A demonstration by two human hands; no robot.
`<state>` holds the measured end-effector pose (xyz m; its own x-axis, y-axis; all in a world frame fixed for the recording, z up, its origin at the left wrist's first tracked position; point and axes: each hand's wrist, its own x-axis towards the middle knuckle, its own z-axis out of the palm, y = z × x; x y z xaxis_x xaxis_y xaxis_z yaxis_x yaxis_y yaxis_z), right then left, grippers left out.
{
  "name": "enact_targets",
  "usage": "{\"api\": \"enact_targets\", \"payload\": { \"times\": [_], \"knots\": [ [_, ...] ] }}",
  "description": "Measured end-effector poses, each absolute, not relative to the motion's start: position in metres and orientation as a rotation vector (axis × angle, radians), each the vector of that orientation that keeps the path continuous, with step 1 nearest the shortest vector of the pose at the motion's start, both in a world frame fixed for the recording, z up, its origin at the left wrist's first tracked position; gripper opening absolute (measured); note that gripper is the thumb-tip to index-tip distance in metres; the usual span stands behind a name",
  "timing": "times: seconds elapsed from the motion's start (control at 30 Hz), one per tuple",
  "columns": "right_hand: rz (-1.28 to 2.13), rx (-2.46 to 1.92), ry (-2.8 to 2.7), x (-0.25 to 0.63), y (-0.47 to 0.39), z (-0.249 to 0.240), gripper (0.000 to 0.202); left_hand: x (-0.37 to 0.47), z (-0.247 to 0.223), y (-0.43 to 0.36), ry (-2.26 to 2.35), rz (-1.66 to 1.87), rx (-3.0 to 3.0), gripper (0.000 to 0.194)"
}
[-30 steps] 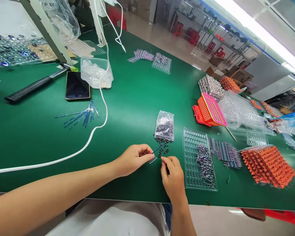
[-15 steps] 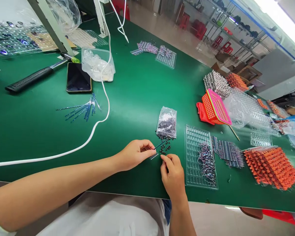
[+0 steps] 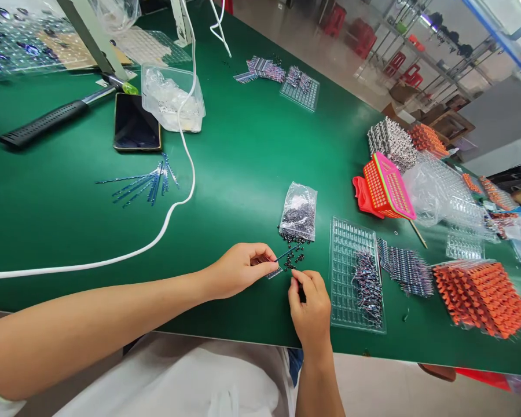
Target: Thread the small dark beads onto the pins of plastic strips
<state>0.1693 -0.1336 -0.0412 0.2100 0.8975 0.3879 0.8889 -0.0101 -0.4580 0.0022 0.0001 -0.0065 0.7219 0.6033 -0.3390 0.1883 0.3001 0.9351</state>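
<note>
Between its thumb and fingers my left hand (image 3: 245,269) pinches a thin dark-blue strip (image 3: 287,253) that points up to the right over loose beads. Under those fingertips a small patterned piece (image 3: 275,273) partly shows. My right hand (image 3: 310,298) is closed with thumb and forefinger bent together at the near edge of the dark beads (image 3: 296,258); anything in that pinch is too small to make out. More dark beads fill a clear plastic bag (image 3: 298,213) just beyond. Right of my right hand lies a clear compartment tray (image 3: 344,278) with a heap of thin beaded pieces in it.
Blue strips (image 3: 150,182) fan out at left, near a white cable (image 3: 167,223). A phone (image 3: 138,124), a hammer-like tool (image 3: 47,123) and a clear tub (image 3: 186,121) stand behind. At right are a basket (image 3: 388,185) and stacked orange pieces (image 3: 481,295).
The view has shifted slightly. My right hand has moved a little to the right, its fingertips now at the loose beads. My left hand keeps its hold on the strip.
</note>
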Motion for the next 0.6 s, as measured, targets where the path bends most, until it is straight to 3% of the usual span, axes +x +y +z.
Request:
{"api": "enact_targets", "payload": {
  "times": [0.6],
  "knots": [
    [-0.047, -1.878, -1.732, 0.1670, -0.1303, -0.0425, 0.021, 0.0017, -0.0065, 0.0007, 0.754, 0.322, 1.295, 0.024]
  ]
}}
